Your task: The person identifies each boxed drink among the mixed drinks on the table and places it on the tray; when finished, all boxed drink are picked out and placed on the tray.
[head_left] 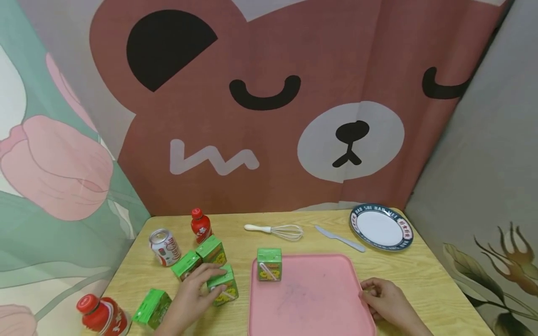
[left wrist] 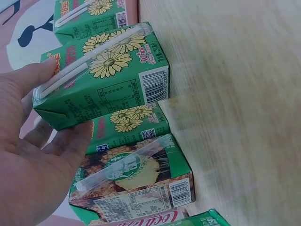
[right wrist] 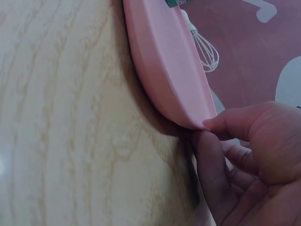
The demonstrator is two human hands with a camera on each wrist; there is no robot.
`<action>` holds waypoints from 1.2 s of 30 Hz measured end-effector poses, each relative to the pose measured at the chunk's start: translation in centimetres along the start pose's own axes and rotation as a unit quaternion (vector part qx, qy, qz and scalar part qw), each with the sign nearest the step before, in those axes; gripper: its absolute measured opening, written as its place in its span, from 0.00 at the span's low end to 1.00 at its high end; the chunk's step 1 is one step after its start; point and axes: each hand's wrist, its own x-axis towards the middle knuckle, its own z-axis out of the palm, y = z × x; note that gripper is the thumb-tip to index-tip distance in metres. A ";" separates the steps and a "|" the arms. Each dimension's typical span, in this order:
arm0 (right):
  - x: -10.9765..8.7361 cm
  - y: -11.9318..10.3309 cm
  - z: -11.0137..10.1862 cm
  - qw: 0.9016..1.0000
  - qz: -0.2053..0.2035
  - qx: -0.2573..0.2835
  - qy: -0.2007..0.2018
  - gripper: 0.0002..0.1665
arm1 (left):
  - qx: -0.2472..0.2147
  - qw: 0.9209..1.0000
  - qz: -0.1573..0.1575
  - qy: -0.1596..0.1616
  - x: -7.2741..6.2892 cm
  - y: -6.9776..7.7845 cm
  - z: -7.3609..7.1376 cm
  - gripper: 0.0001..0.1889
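My left hand grips a green drink carton with a straw on its front, thumb on one side and fingers on the other. In the left wrist view, the same carton shows yellow flowers. My right hand pinches the right rim of the pink tray between thumb and forefinger, as the right wrist view shows at the tray edge. Another green carton stands upright on the tray's far left corner. Close behind my left hand stand two more green cartons, one nearer and one farther.
Left on the table are a Coca-Cola can, a red bottle, a nearer red bottle and a green carton. Behind the tray lie a whisk and a knife; a blue-rimmed plate is at back right.
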 end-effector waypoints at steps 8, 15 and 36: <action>0.2 -0.7 0.6 0.999 0.000 -0.021 0.049 0.13 | 0.001 1.000 0.015 0.010 0.0 0.0 0.0 0.21; 0.4 -0.5 1.1 0.995 0.003 -0.044 0.088 0.11 | -0.003 1.000 -0.001 -0.002 0.1 -0.1 0.1 0.21; 2.2 -0.6 1.4 0.996 -0.010 -0.036 0.083 0.12 | -0.076 0.997 -0.030 0.012 0.2 -0.2 0.8 0.18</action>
